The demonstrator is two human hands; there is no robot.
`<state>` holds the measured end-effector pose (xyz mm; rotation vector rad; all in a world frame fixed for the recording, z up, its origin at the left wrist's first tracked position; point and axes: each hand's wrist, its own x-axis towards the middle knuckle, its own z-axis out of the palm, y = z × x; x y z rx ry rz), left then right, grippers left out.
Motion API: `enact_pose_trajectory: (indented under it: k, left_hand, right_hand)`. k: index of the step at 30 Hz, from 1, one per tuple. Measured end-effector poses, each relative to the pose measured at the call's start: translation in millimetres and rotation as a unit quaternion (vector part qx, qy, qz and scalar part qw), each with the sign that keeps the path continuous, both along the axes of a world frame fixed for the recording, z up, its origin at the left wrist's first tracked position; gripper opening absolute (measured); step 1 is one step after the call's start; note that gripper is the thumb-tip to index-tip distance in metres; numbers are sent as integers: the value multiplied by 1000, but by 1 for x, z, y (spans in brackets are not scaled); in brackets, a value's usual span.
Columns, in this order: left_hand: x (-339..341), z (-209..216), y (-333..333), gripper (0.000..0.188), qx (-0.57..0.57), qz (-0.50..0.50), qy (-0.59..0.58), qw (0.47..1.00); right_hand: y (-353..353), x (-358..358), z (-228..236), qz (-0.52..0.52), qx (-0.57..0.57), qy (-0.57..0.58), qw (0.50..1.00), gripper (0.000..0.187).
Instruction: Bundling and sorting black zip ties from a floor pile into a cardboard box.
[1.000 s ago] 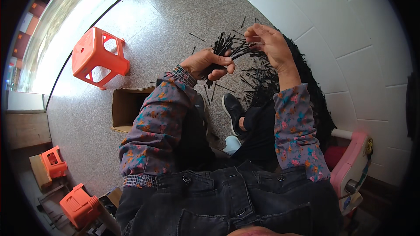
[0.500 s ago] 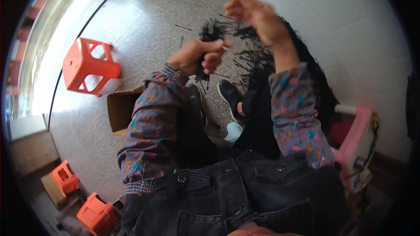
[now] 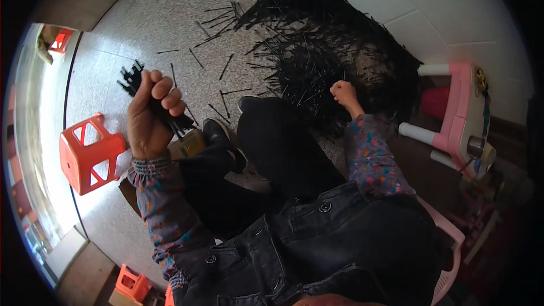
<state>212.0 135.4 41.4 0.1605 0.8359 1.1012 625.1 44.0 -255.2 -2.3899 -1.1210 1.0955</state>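
My left hand (image 3: 152, 116) is raised at the left and closed round a bundle of thin black plastic sticks (image 3: 131, 78). The notched ends of the bundle stick out above my thumb, and the rest comes out below my fingers. Over to the right, my right hand (image 3: 345, 97) is low at a big heap of the same black sticks (image 3: 306, 73). Its fingers are curled and pressed together; whatever they pinch, if anything, is too small to make out. Single sticks (image 3: 226, 67) lie scattered across the speckled floor between the hands.
An orange stool (image 3: 88, 153) stands at the left, beside a bright doorway. A cardboard box (image 3: 129, 192) is partly hidden behind my left forearm. At the right stands a pink and white frame (image 3: 456, 107) with pale tubes. The heap runs along the white wall (image 3: 453, 22).
My hands, close together before, are now far apart. The left has moved left with its bundle; the right has gone down to the heap. The whole view has turned, showing more of the heap.
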Motion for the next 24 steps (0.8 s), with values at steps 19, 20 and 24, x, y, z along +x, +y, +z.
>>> enact_pose_trajectory:
  k: [19,20,24]
  left_hand:
    - [-15,-12,2,28,60,-108,-43,991]
    - [-15,-12,2,28,61,-112,-46,991]
    - [-16,-11,1,28,58,-118,-59,990]
  right_hand:
    - [156,-112,-58,327,-80,-102,936,36]
    - [160,-116,-58,360,-152,-119,913,40]
    - [136,-136,-77,290,-66,-186,937,48]
